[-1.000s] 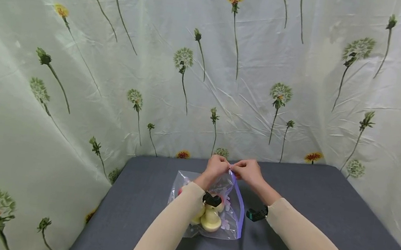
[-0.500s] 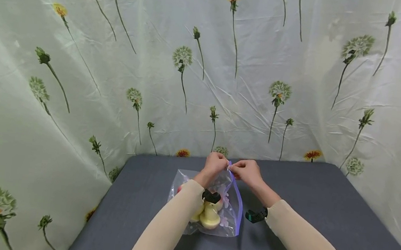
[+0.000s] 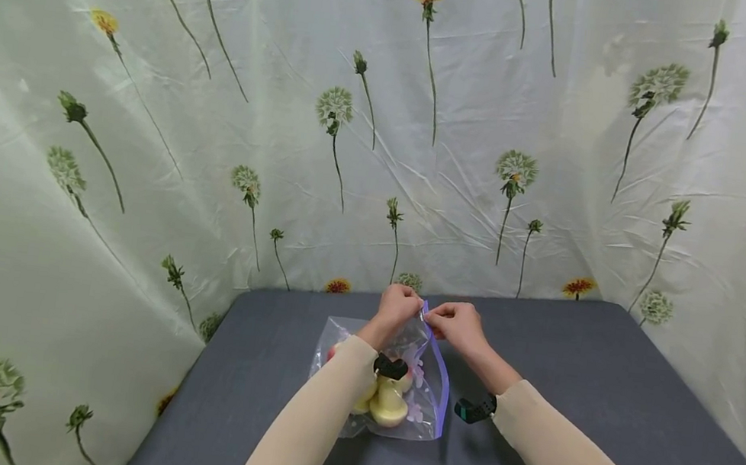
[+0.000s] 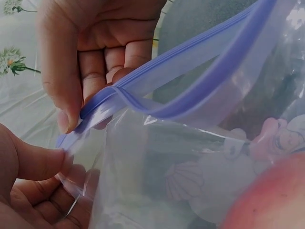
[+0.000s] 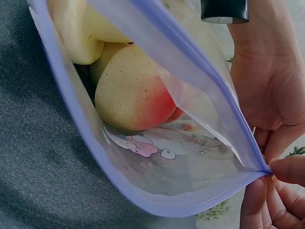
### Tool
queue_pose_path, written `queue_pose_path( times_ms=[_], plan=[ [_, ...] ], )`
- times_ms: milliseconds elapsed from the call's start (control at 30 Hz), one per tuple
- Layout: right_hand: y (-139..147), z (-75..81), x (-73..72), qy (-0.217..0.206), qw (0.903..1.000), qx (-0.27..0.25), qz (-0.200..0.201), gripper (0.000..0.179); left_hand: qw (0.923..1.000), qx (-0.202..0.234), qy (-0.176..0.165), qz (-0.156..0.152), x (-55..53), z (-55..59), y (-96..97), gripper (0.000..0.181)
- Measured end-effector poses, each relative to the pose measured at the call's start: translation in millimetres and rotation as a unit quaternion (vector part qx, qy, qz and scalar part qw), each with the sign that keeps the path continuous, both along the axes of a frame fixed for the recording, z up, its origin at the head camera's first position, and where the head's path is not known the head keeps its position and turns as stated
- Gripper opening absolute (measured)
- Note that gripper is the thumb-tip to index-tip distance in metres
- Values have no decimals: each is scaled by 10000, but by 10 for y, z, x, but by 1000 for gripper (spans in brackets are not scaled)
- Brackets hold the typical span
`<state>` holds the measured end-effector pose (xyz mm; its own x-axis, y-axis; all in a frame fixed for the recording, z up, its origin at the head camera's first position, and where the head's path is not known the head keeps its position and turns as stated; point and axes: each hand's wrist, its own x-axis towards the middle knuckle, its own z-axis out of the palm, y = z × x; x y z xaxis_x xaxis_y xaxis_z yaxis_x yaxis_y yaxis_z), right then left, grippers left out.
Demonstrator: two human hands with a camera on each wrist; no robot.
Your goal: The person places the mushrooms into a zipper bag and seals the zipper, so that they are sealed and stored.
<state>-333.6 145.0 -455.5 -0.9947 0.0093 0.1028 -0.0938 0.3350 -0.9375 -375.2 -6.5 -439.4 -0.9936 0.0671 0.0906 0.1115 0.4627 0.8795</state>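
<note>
A clear zip bag [image 3: 417, 422] with a purple zip strip [image 3: 443, 394] rests on the table. In the head view my left hand [image 3: 399, 304] pinches the far corner of its mouth. Beside it, my right hand [image 3: 461, 325] pinches the zip strip near that corner. The left wrist view shows the left thumb [image 4: 38, 160] just below the right index finger [image 4: 59, 81], close together on the strip. Away from the fingers the mouth gapes. Inside lie a round yellow fruit with a red blush [image 5: 136, 90] and a pale yellow, pear-shaped fruit [image 3: 388, 405]; my left forearm hides part of the bag.
A dark grey table [image 3: 576, 394] extends around the bag. Behind and to the left hangs a pale curtain [image 3: 291, 100] printed with dandelions. Each wrist carries a black device, such as the right one [image 3: 476, 409].
My right hand has moved slightly away from the left along the zip strip, uncovering the strip's far end between them. Both hands keep their pinch, and the bag has hardly shifted.
</note>
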Motion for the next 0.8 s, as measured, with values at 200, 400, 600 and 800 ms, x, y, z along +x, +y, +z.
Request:
queue_pose_path(
  times_ms=[200, 400, 600, 800],
  plan=[
    [11, -6, 38, 22, 10000, 18, -28, 12, 10000, 13, -60, 36, 9, 24, 8, 21],
    [16, -58, 104, 62, 9999, -88, -47, 11, 10000, 2, -61, 25, 9, -1, -1, 22],
    [-2, -139, 170, 123, 9998, -149, -20, 10, 10000, 17, -23, -23, 29, -41, -20, 21],
    [-4, -174, 213, 122, 9998, -122, -141, 10, 10000, -40, -13, -42, 27, -63, -15, 22]
  ],
)
